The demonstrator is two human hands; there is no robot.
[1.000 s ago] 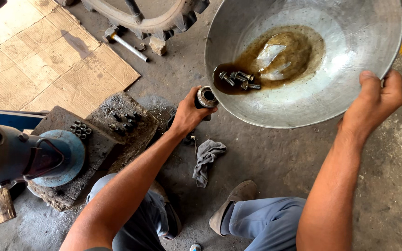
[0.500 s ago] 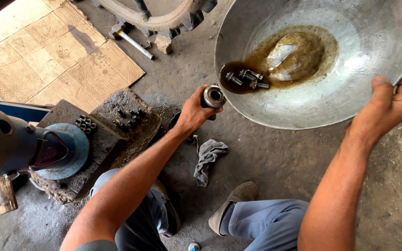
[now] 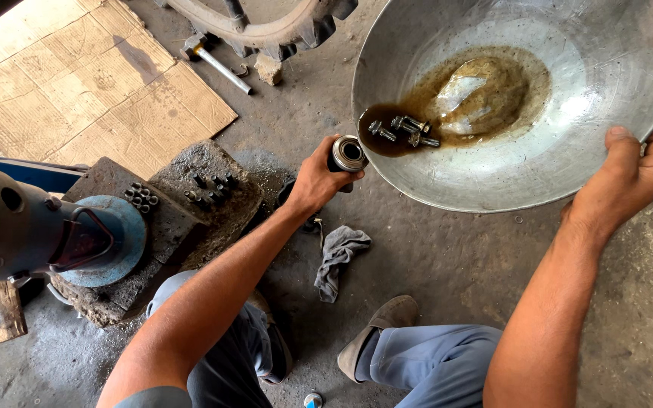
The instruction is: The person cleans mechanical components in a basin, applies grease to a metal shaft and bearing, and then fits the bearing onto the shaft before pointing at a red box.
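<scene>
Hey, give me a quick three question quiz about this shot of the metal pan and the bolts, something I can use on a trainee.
1. True or false: the metal pan rests flat on the floor.
2. What does the left hand hold at the pan's rim? A) hammer B) small cylindrical container C) rag
3. Fill in: the bolts lie in a pool of brown ____.

Key
1. False; the right hand holds it up, tilted.
2. B, the small cylindrical container.
3. Liquid; the brown liquid looks oily.
</scene>
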